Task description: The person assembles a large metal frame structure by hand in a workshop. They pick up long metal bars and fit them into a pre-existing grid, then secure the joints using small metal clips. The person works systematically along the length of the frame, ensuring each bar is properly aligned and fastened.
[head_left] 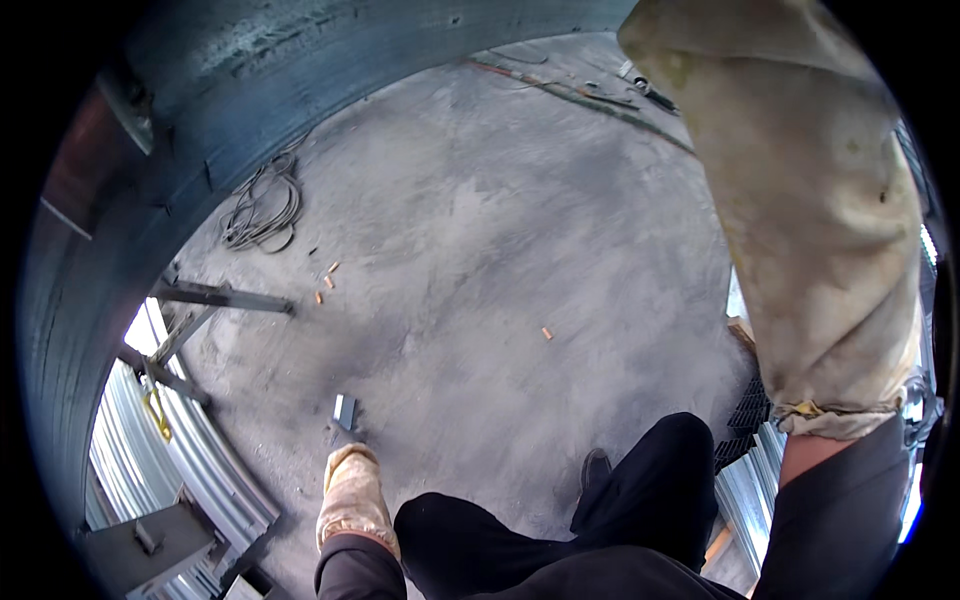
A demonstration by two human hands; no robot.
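My left hand (pixel 342 435), in a dark glove under a stained tan sleeve cover (pixel 355 495), is low at the left of my knees. Its fingers are closed on a small rectangular metal piece (pixel 345 411), one face bright and the other dark. My right arm is raised close to the camera, its tan sleeve cover (pixel 800 220) filling the upper right. The right hand itself is out of the picture. Nearest to that sleeve's top end is the big curved grey steel beam (pixel 400 40) that arches across the top and left side.
Coiled cable (pixel 265 205) lies on the concrete floor (pixel 480 230) at left, near several small orange-brown stubs (pixel 329 282). A steel stand (pixel 225 296) juts in beside ribbed metal sheets (pixel 200 440). Hoses (pixel 590 103) cross the far floor. More metal sheets (pixel 750 490) lie at right.
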